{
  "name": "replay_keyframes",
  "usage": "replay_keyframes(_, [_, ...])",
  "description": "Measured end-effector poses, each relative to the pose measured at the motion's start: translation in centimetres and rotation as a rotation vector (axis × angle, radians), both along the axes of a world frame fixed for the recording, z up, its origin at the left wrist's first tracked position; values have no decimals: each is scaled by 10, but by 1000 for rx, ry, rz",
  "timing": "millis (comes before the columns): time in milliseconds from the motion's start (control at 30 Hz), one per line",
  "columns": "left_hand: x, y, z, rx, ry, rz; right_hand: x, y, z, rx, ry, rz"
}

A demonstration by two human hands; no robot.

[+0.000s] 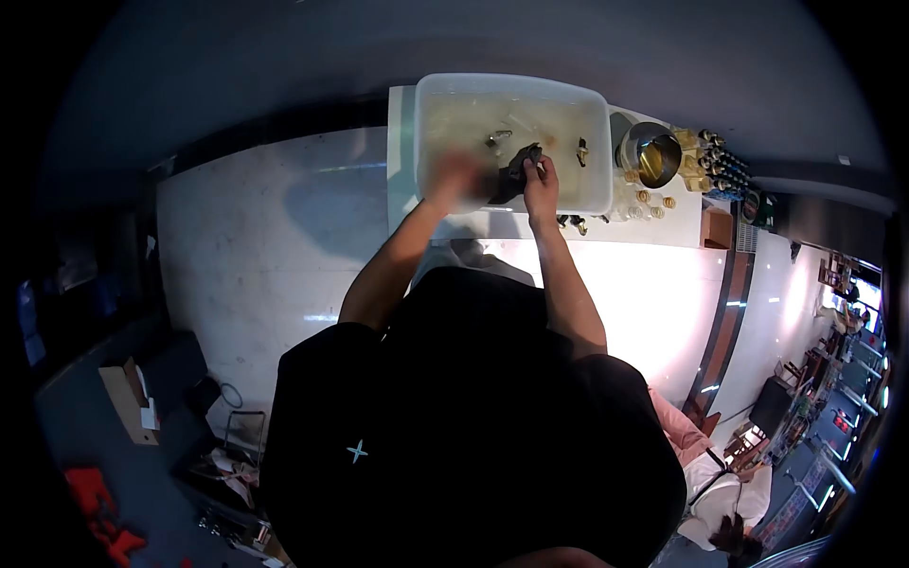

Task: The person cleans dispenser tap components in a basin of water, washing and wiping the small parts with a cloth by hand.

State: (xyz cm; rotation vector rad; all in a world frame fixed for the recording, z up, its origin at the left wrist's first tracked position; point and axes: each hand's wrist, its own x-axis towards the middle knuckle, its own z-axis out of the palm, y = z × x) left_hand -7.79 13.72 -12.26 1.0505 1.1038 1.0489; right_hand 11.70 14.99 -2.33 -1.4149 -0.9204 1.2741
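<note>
A translucent white plastic tub [608, 123] of cloudy, yellowish water stands on a white table [402, 170]. Over its near side, my right hand [542, 189] has its fingers closed on a dark, crumpled cloth [511, 182]. My left hand [458, 180] is just left of the cloth, smeared by motion; whether it touches the cloth cannot be made out. Beyond the hands, a small dark-and-shiny object [497, 138] shows in the tub. Another dark object with a gold part [582, 151] is near the right wall.
Right of the tub sits a metal bowl [674, 156] with yellowish contents. Several small round glass-like pieces [644, 199] lie before it, and several bottles [724, 175] stand farther right. A brown box [717, 228] is at the table's right end. Another person [729, 497] is at lower right.
</note>
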Motion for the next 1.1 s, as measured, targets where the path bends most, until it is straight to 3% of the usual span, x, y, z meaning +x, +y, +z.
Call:
replay_keyframes(67, [12, 1, -28, 14, -34, 87, 1, 3, 2, 102, 26, 44])
replay_keyframes(167, [35, 5, -40, 166, 186, 51, 6, 10, 9, 40, 48, 46])
replay_keyframes(200, [44, 6, -33, 234, 281, 46, 11, 13, 8, 33, 47, 38])
replay_keyframes(267, [62, 5, 24, 420, 536, 44, 22, 22, 5, 21, 42, 27])
replay_keyframes(367, [79, 3, 73, -31, 167, 173, 44, 31, 3, 90, 4, 217])
replay_keyframes(467, [100, 10, 99, -464, -224, 278, 58, 21, 44, 157, 26, 426])
replay_keyframes(500, [109, 11, 101, -472, -241, 294, 67, 20, 66, 6, 75, 594])
replay_keyframes(600, [129, 14, 106, -451, -256, 339, 79, 19, 55, 68, 38, 565])
replay_keyframes(700, [145, 9, 110, -393, -209, 367, 97, 30, 38, 128, -45, 701])
replay_keyframes(800, [155, 7, 115, -424, -202, 361, 101, 31, 27, 194, 26, 650])
replay_keyframes(900, [157, 4, 114, -484, -222, 280, 113, 32, 30, 172, -147, 872])
replay_keyframes(1000, [153, 0, 104, -484, -144, 179, 117, 29, 47, 267, -490, 852])
replay_keyframes(1100, [154, -1, 113, -462, -21, 245, 113, 26, 55, 344, -540, 782])
